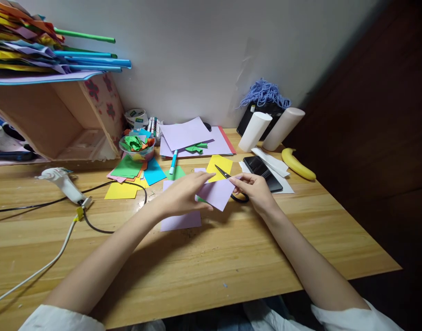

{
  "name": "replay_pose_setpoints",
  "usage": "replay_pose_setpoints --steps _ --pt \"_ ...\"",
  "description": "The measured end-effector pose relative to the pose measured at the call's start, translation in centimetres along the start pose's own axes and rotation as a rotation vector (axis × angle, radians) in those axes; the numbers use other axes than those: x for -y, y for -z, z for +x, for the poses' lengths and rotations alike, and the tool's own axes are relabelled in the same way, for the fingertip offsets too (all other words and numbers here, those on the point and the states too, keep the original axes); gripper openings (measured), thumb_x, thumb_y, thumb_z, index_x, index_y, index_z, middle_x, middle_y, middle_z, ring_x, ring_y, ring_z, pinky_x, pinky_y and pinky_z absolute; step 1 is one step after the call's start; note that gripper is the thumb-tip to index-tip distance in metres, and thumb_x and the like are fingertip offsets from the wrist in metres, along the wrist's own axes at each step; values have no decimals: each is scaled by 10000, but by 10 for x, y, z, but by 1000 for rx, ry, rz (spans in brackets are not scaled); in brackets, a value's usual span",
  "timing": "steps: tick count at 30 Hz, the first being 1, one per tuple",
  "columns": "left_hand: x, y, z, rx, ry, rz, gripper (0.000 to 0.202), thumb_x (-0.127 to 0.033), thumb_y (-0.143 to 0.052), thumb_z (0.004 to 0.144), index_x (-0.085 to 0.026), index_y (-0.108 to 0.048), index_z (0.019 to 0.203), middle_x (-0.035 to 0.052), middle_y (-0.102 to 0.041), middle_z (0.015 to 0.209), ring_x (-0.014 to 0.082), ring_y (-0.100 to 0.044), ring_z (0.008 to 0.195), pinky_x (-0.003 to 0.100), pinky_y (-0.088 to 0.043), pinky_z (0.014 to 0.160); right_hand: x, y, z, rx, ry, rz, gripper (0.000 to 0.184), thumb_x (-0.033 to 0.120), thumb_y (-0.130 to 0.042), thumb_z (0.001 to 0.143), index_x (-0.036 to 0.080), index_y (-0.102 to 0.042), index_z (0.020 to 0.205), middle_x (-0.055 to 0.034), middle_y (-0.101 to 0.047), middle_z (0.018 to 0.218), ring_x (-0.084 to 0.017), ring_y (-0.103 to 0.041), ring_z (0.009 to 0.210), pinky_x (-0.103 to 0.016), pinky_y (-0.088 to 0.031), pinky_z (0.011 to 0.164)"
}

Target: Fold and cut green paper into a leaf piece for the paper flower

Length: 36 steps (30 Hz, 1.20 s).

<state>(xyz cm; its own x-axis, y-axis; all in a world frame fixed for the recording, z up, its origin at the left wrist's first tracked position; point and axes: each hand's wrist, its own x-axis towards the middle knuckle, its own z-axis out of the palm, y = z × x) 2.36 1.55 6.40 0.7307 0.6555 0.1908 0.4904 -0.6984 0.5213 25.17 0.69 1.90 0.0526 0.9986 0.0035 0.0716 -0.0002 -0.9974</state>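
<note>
My right hand (254, 189) pinches the upper right corner of a small light-purple paper square (218, 193), held above the table. My left hand (185, 193) is at the square's left side, its fingers and thumb spread apart around that edge; whether it touches the paper is hard to tell. Black scissors (222, 171) lie behind the square, partly hidden by it and by my right hand. Beneath my left hand lies another purple paper sheet (181, 222). A yellow paper square (220, 164) lies just beyond the scissors.
Coloured paper squares (126, 166), a bowl of scraps (137, 146) and a blue marker (173, 162) lie left of centre. A white glue gun (64, 184) with cables stands left. Rightward are a phone (262, 173), white rolls (255, 132) and a banana (297, 164).
</note>
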Motion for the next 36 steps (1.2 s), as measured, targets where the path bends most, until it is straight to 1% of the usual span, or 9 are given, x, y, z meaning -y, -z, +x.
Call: replay_pose_setpoints --steps 5,11,16,20,24,27,30,33,36 --pt "-4 -13 3 51 -22 -58 578 -339 -599 766 -220 -392 1292 114 -536 1162 232 -541 975 351 -440 783 0 -7 -2 11 -31 67 280 393 -733 610 145 -666 720 -8 -632 593 -90 -562 504 -200 -491 491" --pt "-1 -12 2 57 -1 -195 596 -412 -564 782 -254 -360 1318 93 -489 1175 213 -511 998 343 -427 830 5 -10 -5 -20 4 83 279 393 -719 629 150 -652 750 -12 -646 640 -97 -579 535 -205 -507 513" --pt "-2 -16 1 86 -8 -272 554 -178 -460 816 -240 -305 1345 95 -453 1214 206 -452 1087 363 -370 937 6 -12 -7 -24 2 66 292 409 -698 642 151 -633 761 -21 -646 677 -124 -595 582 -234 -522 536" --pt "-2 -20 6 -58 99 -264 461 -77 -347 800 -194 -450 1233 91 -512 1116 194 -481 1017 351 -382 903 7 -14 -8 21 47 125 376 442 -582 750 186 -559 1023 -4 -614 705 -117 -588 569 -239 -517 514" --pt "3 -26 11 -278 254 -340 268 -158 -360 830 -157 -599 951 55 -587 871 178 -518 839 308 -423 757 9 -17 -16 89 266 -24 563 363 -553 786 299 -321 1295 -30 -611 952 -145 -614 731 -278 -527 623" --pt "5 -28 11 -317 416 -523 197 -279 -469 803 -139 -607 819 26 -595 731 149 -519 681 257 -411 601 10 -18 -23 179 469 -346 452 206 -545 774 319 -483 1207 -30 -590 1046 -173 -571 903 -300 -491 752" --pt "4 -28 10 -293 552 -729 281 -400 -562 745 -129 -616 795 25 -607 691 126 -513 596 229 -378 515 9 -18 -25 190 604 -533 336 131 -524 765 296 -629 1039 -34 -612 951 -196 -558 886 -328 -459 764" --pt "3 -26 8 -218 641 -897 343 -471 -568 734 -134 -628 756 43 -627 686 111 -513 556 214 -368 476 9 -17 -25 161 610 -507 234 141 -564 751 272 -686 902 -39 -608 862 -190 -569 795 -309 -456 693" --pt "4 -24 6 -152 608 -1028 313 -453 -578 739 -149 -641 777 67 -662 771 120 -552 604 218 -415 507 11 -16 -24 175 523 -414 98 203 -620 733 246 -700 771 -36 -597 838 -172 -570 733 -284 -458 647"
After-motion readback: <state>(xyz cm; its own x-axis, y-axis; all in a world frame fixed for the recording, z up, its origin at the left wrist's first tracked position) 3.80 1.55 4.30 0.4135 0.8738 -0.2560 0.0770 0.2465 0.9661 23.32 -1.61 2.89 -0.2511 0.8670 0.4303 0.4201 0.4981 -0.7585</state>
